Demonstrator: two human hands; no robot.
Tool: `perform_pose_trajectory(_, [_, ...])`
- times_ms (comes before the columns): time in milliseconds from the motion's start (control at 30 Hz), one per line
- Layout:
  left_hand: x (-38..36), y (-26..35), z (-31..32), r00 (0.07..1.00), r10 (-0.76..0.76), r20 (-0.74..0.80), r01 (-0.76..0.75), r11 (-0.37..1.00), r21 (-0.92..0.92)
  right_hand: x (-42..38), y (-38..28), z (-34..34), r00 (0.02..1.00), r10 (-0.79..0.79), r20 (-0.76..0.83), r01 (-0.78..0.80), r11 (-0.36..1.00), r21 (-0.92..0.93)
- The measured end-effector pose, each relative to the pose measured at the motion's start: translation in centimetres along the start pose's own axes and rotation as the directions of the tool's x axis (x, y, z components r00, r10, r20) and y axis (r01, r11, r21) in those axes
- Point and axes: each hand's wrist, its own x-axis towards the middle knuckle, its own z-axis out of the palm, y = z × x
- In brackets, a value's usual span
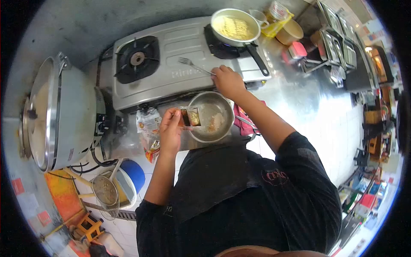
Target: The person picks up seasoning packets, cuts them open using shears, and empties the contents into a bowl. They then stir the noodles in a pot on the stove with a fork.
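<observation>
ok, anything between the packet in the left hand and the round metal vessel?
Nothing visible. The packet in the left hand shows over the left edge of the round metal vessel. The right hand, holding the fork, is off past the far rim, by the stove.

Seemingly filled sachet (pixel 191 117) overhangs bowl (pixel 209 105); fork (pixel 197 67) points left.

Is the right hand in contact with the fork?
Touching. The head view shows the fork running straight into the grip of the right hand, with no gap.
</observation>
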Motion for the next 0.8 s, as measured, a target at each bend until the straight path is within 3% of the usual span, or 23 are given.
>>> perform_pose_trajectory(33, [0.0, -0.3, 0.1, 1.0, -0.024, 0.014, 0.024, 1.0, 0.002, -0.3, 0.0, -0.4, 0.994, -0.069, -0.089, 0.064, 0.996, -0.057])
perform_pose_trajectory(67, [-0.2, -0.7, 0.3, 0.999, -0.032, 0.001, 0.032, 0.992, 0.124, -0.8, 0.0, -1.1, 0.975, -0.144, -0.17, 0.124, 0.985, -0.119])
perform_pose_trajectory(100, [-0.3, -1.0, 0.5, 0.999, -0.034, -0.011, 0.036, 0.969, 0.245, -1.7, 0.0, -2.2, 0.979, -0.121, -0.166, 0.101, 0.987, -0.121])
perform_pose_trajectory(167, [-0.5, -1.5, 1.0, 0.999, -0.031, 0.015, 0.025, 0.945, 0.326, -3.7, -1.1, -4.9, 0.972, -0.133, -0.193, 0.17, 0.967, 0.189])
perform_pose_trajectory(200, [-0.6, -1.8, 1.3, 0.998, 0.01, 0.062, -0.035, 0.907, 0.419, -5.2, -1.7, -6.4, 0.999, 0.011, 0.049, -0.034, 0.877, 0.479])
perform_pose_trajectory(233, [-0.7, -2.1, 1.6, 0.992, 0.049, 0.114, -0.1, 0.858, 0.504, -7.0, -2.2, -6.9, 0.999, 0.022, 0.048, -0.043, 0.876, 0.48])
perform_pose_trajectory(300, [-1.4, -3.0, 2.7, 0.993, 0.022, 0.117, -0.078, 0.862, 0.501, -10.5, -2.9, -7.8, 0.958, -0.048, 0.284, -0.201, 0.593, 0.78])
perform_pose_trajectory(333, [-1.5, -3.3, 3.6, 0.989, -0.003, 0.15, -0.082, 0.823, 0.562, -11.7, -2.8, -8.2, 0.961, -0.034, 0.274, -0.201, 0.593, 0.779])
perform_pose_trajectory(400, [-1.8, -3.4, 6.0, 0.979, -0.085, 0.187, -0.062, 0.746, 0.663, -13.8, -2.2, -8.7, 0.933, -0.152, 0.326, -0.079, 0.797, 0.599])
perform_pose_trajectory(467, [-1.8, -3.4, 7.7, 0.973, -0.083, 0.216, -0.121, 0.615, 0.779, -14.8, -1.2, -8.9, 0.943, -0.074, 0.324, -0.145, 0.786, 0.601])
perform_pose_trajectory(500, [-1.7, -4.5, 7.9, 0.98, -0.046, 0.193, -0.117, 0.652, 0.749, -15.7, -0.3, -7.5, 0.986, -0.057, 0.159, -0.072, 0.708, 0.703])
perform_pose_trajectory(533, [-2.0, -4.4, 10.0, 0.98, -0.052, 0.191, -0.077, 0.788, 0.611, -16.3, 0.5, -6.9, 0.995, -0.082, -0.058, 0.1, 0.759, 0.643])
perform_pose_trajectory(567, [-1.3, -5.6, 8.9, 0.973, -0.118, 0.2, -0.023, 0.809, 0.588, -16.2, 0.7, -9.7, 0.998, -0.034, 0.049, -0.014, 0.659, 0.752])
perform_pose_trajectory(600, [-2.2, -5.2, 10.8, 0.963, -0.186, 0.195, 0.075, 0.881, 0.467, -16.1, 1.6, -9.1, 1.0, -0.025, -0.008, 0.023, 0.666, 0.746])
perform_pose_trajectory(633, [-1.8, -5.8, 10.0, 0.938, -0.219, 0.269, 0.071, 0.88, 0.469, -16.1, 2.2, -9.4, 0.986, -0.068, -0.15, 0.157, 0.666, 0.729])
perform_pose_trajectory(733, [-0.5, -9.3, 9.6, 0.93, -0.16, 0.331, -0.049, 0.838, 0.543, -17.4, 4.0, -12.4, 0.986, -0.071, -0.149, 0.149, 0.776, 0.613])
perform_pose_trajectory(800, [1.2, -11.1, 9.1, 0.885, -0.233, 0.404, -0.092, 0.762, 0.641, -18.3, 4.8, -13.8, 0.999, 0.014, 0.034, -0.031, 0.797, 0.603])
